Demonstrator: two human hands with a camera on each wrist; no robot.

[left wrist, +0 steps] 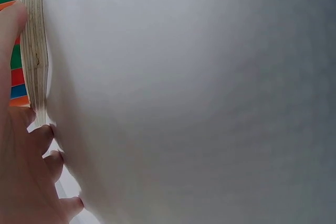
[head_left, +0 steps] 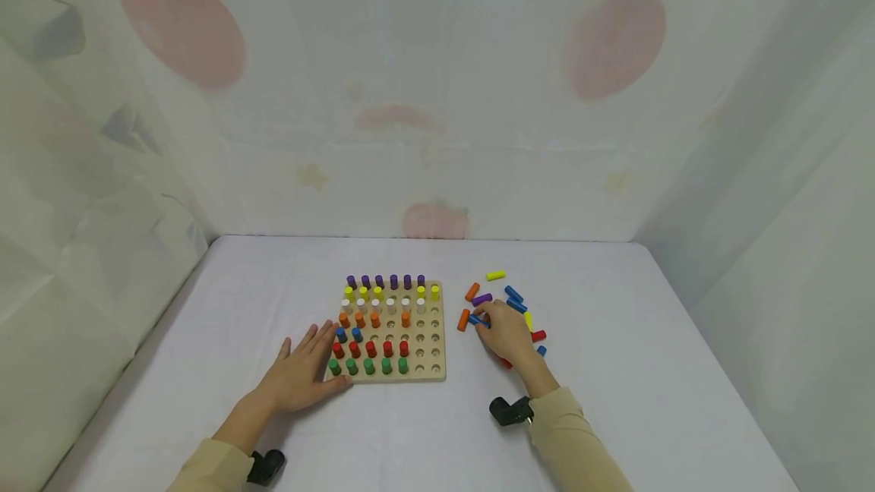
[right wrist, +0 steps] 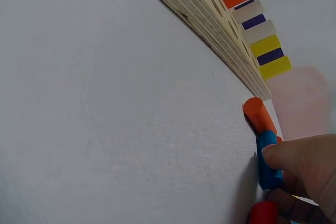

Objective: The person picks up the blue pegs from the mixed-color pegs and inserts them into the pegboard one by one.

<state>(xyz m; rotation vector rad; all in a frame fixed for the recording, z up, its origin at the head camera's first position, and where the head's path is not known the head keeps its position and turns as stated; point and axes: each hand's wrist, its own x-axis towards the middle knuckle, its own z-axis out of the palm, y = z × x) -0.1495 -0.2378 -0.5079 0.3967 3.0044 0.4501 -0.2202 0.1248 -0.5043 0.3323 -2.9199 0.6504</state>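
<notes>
A wooden pegboard lies on the table, with rows of purple, yellow, white, orange, blue, red and green pegs standing in its holes. My left hand rests against the board's left side, fingers extended, the thumb at its near left corner. To the right of the board, my right hand pinches a blue peg between thumb and fingers, low over the table. An orange peg lies just beyond the blue peg's end. A red peg is close by the fingers.
Loose pegs lie scattered around the right hand, among them a yellow peg, a purple peg and a blue peg. White table cloth surrounds the board. A printed curtain hangs behind the table's far edge.
</notes>
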